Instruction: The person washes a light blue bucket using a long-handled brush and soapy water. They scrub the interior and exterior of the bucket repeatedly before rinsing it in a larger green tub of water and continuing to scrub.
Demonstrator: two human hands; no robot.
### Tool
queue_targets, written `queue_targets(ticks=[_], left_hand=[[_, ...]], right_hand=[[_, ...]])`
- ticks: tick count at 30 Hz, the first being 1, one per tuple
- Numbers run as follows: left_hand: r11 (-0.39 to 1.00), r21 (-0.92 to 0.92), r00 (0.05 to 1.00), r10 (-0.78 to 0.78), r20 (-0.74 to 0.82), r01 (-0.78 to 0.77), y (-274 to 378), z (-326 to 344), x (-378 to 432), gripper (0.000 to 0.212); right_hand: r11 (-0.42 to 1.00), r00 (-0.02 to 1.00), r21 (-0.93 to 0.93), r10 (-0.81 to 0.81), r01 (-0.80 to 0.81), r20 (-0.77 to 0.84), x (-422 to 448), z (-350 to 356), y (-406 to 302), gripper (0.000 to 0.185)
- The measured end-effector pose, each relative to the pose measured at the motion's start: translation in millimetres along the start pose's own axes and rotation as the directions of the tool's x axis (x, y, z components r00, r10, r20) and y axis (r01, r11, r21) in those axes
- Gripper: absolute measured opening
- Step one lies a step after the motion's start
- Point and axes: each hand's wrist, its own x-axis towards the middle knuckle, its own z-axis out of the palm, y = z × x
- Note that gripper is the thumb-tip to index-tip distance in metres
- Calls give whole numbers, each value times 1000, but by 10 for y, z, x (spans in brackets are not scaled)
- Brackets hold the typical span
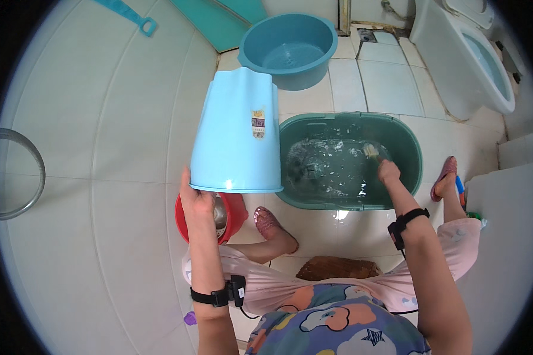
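A light blue plastic bin [235,142] with a printed sticker is tilted, its rim towards me and its narrower end pointing away. My left hand [197,195] grips that rim at its left corner; some of the fingers are hidden by the bin. My right hand [388,172] is closed on the handle of a brush [371,151] with pale bristles, over the water at the right side of a green oval plastic tub [351,207]. The water in the tub [324,173] is rippled and bears some foam.
A round blue basin [304,75] stands beyond the tub. Under my left hand is a red bucket [237,217] with a metal bowl [220,213] in it. A white toilet [462,66] stands at the upper right. My feet flank the tub's near side; a tiled wall runs along the left.
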Motion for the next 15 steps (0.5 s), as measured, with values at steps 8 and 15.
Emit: queue_targets(ticks=[8,15], left_hand=[[990,-142,982,2,187,25,124,-193,152,22],[989,-91,986,129,104,-119,-286,151,139,27]], right_hand=[[389,949,921,-283,-17,137,-1310,-804,-1256,40],[468,691,527,-610,710,-389,-2292,-1251,-2198,46]])
